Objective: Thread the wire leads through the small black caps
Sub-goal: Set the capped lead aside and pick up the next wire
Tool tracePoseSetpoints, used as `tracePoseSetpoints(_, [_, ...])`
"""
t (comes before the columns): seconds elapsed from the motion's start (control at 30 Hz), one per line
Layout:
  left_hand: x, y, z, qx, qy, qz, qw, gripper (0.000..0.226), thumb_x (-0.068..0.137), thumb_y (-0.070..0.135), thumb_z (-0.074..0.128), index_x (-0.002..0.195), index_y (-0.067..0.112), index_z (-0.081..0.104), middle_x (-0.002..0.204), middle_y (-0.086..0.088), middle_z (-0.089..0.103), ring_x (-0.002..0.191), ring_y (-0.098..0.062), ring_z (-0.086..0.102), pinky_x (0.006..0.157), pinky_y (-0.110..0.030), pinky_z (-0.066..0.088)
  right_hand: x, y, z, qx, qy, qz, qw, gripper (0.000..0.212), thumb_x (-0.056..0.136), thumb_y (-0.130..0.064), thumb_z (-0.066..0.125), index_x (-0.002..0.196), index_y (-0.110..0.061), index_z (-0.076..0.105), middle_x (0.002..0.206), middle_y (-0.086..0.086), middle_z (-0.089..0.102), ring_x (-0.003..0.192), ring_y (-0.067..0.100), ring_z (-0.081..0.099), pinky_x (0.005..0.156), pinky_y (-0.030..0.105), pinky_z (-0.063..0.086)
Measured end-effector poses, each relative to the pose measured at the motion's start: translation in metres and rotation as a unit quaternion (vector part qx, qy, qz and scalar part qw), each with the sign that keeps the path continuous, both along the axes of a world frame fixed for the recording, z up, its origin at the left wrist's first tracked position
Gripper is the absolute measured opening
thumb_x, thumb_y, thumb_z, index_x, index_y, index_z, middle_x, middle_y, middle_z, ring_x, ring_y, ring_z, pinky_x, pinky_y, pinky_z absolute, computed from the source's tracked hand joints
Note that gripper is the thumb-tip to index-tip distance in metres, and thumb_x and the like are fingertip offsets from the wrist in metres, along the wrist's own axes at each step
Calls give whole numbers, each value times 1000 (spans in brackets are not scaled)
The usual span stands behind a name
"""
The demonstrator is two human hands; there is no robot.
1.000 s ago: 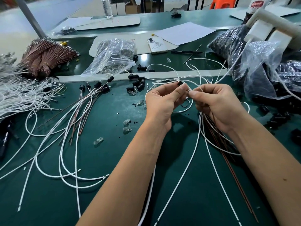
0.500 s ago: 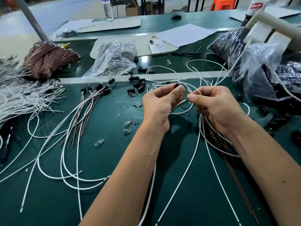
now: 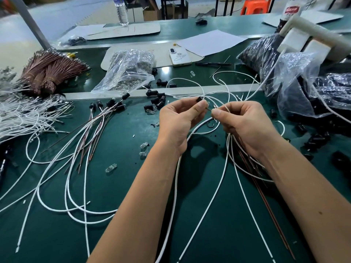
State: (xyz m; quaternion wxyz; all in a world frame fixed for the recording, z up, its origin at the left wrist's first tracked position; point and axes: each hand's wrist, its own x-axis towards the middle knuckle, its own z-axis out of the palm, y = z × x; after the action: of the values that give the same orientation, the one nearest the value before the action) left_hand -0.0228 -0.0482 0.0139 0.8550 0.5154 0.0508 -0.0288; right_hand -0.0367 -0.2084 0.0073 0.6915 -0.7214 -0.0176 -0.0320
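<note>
Big green work mat under everything, second bench behind with white paper sheets. Off to the right, clear plastic bags stuffed with dark parts; another clear bag of small metal bits up the middle. Far left, a fat bundle of brown wires next to a heap of white wires. Loose white wire leads looping all over the mat, some already wearing caps at their far ends. Water bottle at the back, label too blurry to read; red-labelled bottle top right, same deal, can't make out the writing. White phone face down with a scribbled doodle on its case, black pen beside it.

Centre stage: left hand pinching one small black cap between thumb and forefinger, held up over the mat. Right hand curled round a bunch of wires, fingertips pinching one lead tip just beside the cap, apparently not in it yet. Spare black caps scattered just beyond the left hand, tiny clear bulbs lying near the left forearm.
</note>
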Motion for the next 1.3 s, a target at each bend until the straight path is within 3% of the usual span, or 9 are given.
tracePoseSetpoints(0.13, [3,9,-1,64,-54,-20,996,15,82,-4,77,87,9,74,77,-6,75,69,-14,68,72,-23,58,4,-8,3,-2,8,-25,1000,21,99,-19,68,83,-10,78,72,5,63,63,11,48,57,18,37])
tracePoseSetpoints(0.23, [2,11,-2,136,-135,-55,980,22,78,-8,78,88,11,75,83,-2,76,78,-12,69,79,-24,57,6,-13,7,131,38,3,991,28,104,-12,54,86,-6,76,74,3,65,66,9,53,62,20,39])
tracePoseSetpoints(0.3, [1,12,-2,155,-176,-71,970,26,75,-10,80,87,13,77,87,-2,77,84,-14,69,84,-27,57,4,-20,10,248,41,51,966,27,103,-18,54,90,-10,77,83,1,63,74,11,55,72,23,43])
tracePoseSetpoints(0.37, [0,12,-1,160,-202,-80,963,28,73,-9,80,85,16,78,91,-4,77,90,-19,68,89,-32,57,2,-26,14,284,25,75,955,22,98,-27,60,97,-14,78,86,-3,58,80,10,50,78,26,39])
tracePoseSetpoints(0.57, [0,12,-2,142,-224,-84,960,24,72,-9,80,87,10,76,90,-6,76,89,-17,68,85,-30,56,0,-20,18,252,-86,64,962,18,98,-22,64,104,-12,77,71,0,53,66,13,41,64,25,36])
tracePoseSetpoints(0.7, [1,11,-2,142,-229,-73,960,24,72,-13,80,87,5,73,86,-3,75,84,-13,69,79,-25,55,-3,-12,19,135,-178,-16,974,16,102,-21,65,95,-12,77,73,3,65,59,17,50,55,27,40])
tracePoseSetpoints(0.83, [1,10,-3,142,-225,-63,962,25,72,-16,78,85,5,72,83,1,75,80,-9,69,76,-22,55,-7,-6,21,56,-259,-79,961,20,104,-25,64,89,-15,73,70,0,69,55,21,55,51,29,44])
tracePoseSetpoints(1.3, [1,9,-2,164,-211,-52,962,28,73,-14,79,82,12,73,82,2,75,81,-10,68,78,-27,57,-14,7,23,-17,-321,-105,941,22,104,-21,63,90,-6,70,71,3,70,55,21,61,53,30,47])
